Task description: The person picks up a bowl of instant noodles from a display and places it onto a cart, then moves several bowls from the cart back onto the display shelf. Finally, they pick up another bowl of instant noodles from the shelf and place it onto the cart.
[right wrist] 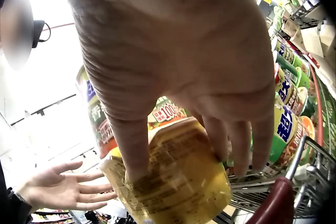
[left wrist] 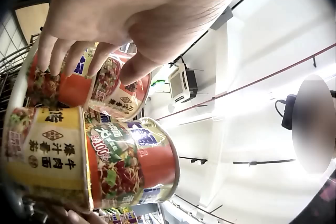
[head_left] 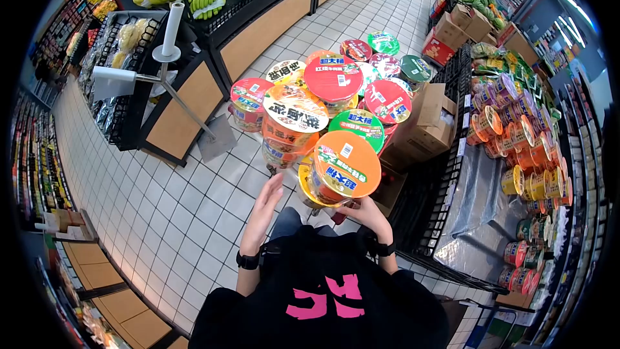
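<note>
An orange-lidded instant noodle tub (head_left: 347, 163) stands stacked on a yellow instant noodle tub (right wrist: 184, 182) in front of the person's body. My right hand (head_left: 367, 214) grips the yellow tub, thumb on one side and fingers on the other in the right wrist view. My left hand (head_left: 261, 210) is off the stack to its left, palm facing it, fingers extended and holding nothing. Close ahead of it stands a stack of tubs with a white lid (head_left: 294, 110). Tubs with red lids (head_left: 332, 79) and a green lid (head_left: 357, 130) crowd behind.
A metal cart with a dark red handle (right wrist: 275, 203) bears the tubs. To the right are a cardboard box (head_left: 423, 119) and a display of noodle tubs (head_left: 516, 139). A metal stand (head_left: 184, 106) and a fruit counter (head_left: 187, 103) stand left, over a tiled floor (head_left: 161, 220).
</note>
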Available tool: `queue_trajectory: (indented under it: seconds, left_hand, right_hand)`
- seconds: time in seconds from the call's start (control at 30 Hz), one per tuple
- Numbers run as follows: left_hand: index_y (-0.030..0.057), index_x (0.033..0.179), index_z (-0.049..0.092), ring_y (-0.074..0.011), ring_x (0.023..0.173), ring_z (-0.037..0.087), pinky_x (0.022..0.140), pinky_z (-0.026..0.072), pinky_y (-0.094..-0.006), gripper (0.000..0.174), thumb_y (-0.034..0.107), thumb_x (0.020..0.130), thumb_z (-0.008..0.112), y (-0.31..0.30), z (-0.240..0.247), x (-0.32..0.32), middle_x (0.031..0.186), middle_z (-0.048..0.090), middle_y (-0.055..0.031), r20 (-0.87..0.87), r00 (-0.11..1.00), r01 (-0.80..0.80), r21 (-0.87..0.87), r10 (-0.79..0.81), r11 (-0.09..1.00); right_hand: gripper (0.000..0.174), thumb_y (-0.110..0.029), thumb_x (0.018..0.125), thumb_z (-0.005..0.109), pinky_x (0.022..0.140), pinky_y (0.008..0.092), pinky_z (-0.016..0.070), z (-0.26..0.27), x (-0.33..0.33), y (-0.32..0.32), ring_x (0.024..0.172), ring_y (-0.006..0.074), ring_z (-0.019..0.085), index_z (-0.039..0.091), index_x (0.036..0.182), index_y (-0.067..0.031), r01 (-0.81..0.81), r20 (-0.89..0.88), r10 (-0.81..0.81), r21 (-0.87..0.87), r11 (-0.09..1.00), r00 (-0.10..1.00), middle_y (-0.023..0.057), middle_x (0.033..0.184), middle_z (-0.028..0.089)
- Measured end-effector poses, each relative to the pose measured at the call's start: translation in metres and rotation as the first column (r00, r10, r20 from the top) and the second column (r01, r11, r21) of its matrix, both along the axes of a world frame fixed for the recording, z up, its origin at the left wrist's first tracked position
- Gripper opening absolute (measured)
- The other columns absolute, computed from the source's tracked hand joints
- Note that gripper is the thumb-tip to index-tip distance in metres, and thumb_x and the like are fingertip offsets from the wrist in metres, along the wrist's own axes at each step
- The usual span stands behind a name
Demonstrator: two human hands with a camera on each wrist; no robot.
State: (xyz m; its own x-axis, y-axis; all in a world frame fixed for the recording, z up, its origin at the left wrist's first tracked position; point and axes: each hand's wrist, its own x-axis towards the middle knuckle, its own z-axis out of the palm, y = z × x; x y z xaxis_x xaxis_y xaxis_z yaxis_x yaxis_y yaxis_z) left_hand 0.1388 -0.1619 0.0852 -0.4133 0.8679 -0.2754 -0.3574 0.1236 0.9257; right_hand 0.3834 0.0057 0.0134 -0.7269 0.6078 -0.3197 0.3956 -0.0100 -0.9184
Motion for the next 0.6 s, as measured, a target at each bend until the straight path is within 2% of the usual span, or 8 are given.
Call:
queue_trajectory:
  seconds: [0.07, 0.23, 0.3, 0.33, 0.37, 0.43, 0.53, 0.6]
  left_hand:
    - [0.0021, 0.141, 0.039, -0.0216, 0.136, 0.036, 0.112, 0.0266, -0.0332, 0.047, 0.022, 0.099, 0.048, -0.003, -0.012, -0.009, 0.144, 0.042, -0.0137, 0.007, 1.0, -0.004, -0.01, 0.004, 1.0]
    - [0.0037, 0.141, 0.04, -0.0216, 0.134, 0.039, 0.109, 0.0295, -0.0339, 0.048, 0.024, 0.099, 0.049, 0.008, -0.02, -0.065, 0.142, 0.044, -0.0136, 0.014, 1.0, 0.014, -0.056, -0.013, 0.998]
    - [0.0043, 0.141, 0.039, -0.022, 0.133, 0.04, 0.109, 0.0306, -0.0358, 0.048, 0.024, 0.098, 0.049, 0.02, -0.029, -0.113, 0.14, 0.045, -0.0137, 0.034, 0.998, -0.053, -0.024, 0.054, 0.998]
    - [0.0052, 0.142, 0.038, -0.023, 0.132, 0.04, 0.109, 0.0312, -0.038, 0.049, 0.023, 0.098, 0.049, 0.026, -0.021, -0.13, 0.141, 0.044, -0.0144, 0.046, 0.993, -0.11, -0.006, 0.11, 0.994]
    - [0.0052, 0.142, 0.038, -0.023, 0.132, 0.04, 0.109, 0.0312, -0.038, 0.049, 0.023, 0.098, 0.049, 0.031, -0.021, -0.149, 0.141, 0.044, -0.0144, 0.039, 0.995, -0.093, -0.006, 0.093, 0.996]
    - [0.0062, 0.142, 0.037, -0.0233, 0.132, 0.041, 0.108, 0.0314, -0.0389, 0.049, 0.024, 0.098, 0.049, 0.04, -0.025, -0.19, 0.14, 0.043, -0.0149, 0.002, 0.984, -0.18, 0.038, 0.18, 0.983]
    - [0.0068, 0.142, 0.037, -0.0234, 0.132, 0.04, 0.109, 0.0312, -0.0395, 0.049, 0.027, 0.098, 0.049, 0.049, -0.024, -0.227, 0.14, 0.043, -0.0151, -0.05, 0.99, -0.129, 0.016, 0.13, 0.992]
    - [0.0071, 0.142, 0.036, -0.0232, 0.132, 0.039, 0.109, 0.031, -0.0396, 0.05, 0.027, 0.098, 0.049, 0.055, -0.033, -0.263, 0.14, 0.044, -0.0149, -0.071, 0.995, -0.072, -0.005, 0.072, 0.997]
  right_hand:
    - [0.05, -0.015, 0.081, 0.077, 0.081, 0.0281, 0.0507, 0.018, -0.013, -0.007, 0.093, 0.0123, 0.061, 0.055, 0.124, -0.0013, 0.005, -0.015, -0.005, 0.027, 1.0, 1.0, 0.0067, 0.11, 0.064]
    - [0.049, -0.011, 0.078, 0.078, 0.086, 0.0307, 0.0506, 0.034, -0.035, -0.006, 0.1, 0.0146, 0.061, 0.057, 0.122, -0.0024, 0.095, 0.008, -0.095, -0.049, 0.994, 0.995, 0.0056, 0.111, 0.066]
    - [0.044, -0.01, 0.078, 0.077, 0.076, 0.0296, 0.0537, 0.057, -0.046, -0.007, 0.089, 0.0135, 0.063, 0.06, 0.117, -0.0021, 0.209, 0.11, -0.192, -0.175, 0.962, 0.975, 0.0059, 0.103, 0.067]
    - [0.041, -0.01, 0.077, 0.078, 0.062, 0.0272, 0.0539, 0.05, -0.047, -0.007, 0.077, 0.011, 0.063, 0.062, 0.114, -0.0023, 0.251, 0.134, -0.22, -0.302, 0.919, 0.966, 0.0057, 0.094, 0.068]
    - [0.039, -0.01, 0.076, 0.078, 0.054, 0.0241, 0.0509, 0.024, -0.051, -0.013, 0.067, 0.0088, 0.062, 0.063, 0.111, -0.0027, 0.257, -0.04, -0.259, -0.055, 0.965, 0.965, 0.0045, 0.086, 0.068]
    - [0.04, -0.012, 0.074, 0.08, 0.063, 0.0256, 0.0526, 0.042, -0.061, -0.019, 0.075, 0.0098, 0.062, 0.064, 0.109, -0.0033, 0.341, 0.323, -0.26, -0.224, 0.913, 0.91, 0.0041, 0.089, 0.068]
    - [0.043, -0.015, 0.073, 0.083, 0.077, 0.0284, 0.052, 0.031, -0.052, -0.035, 0.089, 0.0121, 0.062, 0.063, 0.11, -0.0031, 0.371, 0.267, -0.345, -0.05, 0.927, 0.9, 0.0056, 0.102, 0.067]
    - [0.042, -0.011, 0.074, 0.081, 0.075, 0.0283, 0.0519, 0.024, -0.069, -0.051, 0.088, 0.0119, 0.062, 0.063, 0.111, -0.0021, 0.474, 0.239, -0.459, -0.008, 0.88, 0.856, 0.0058, 0.101, 0.067]
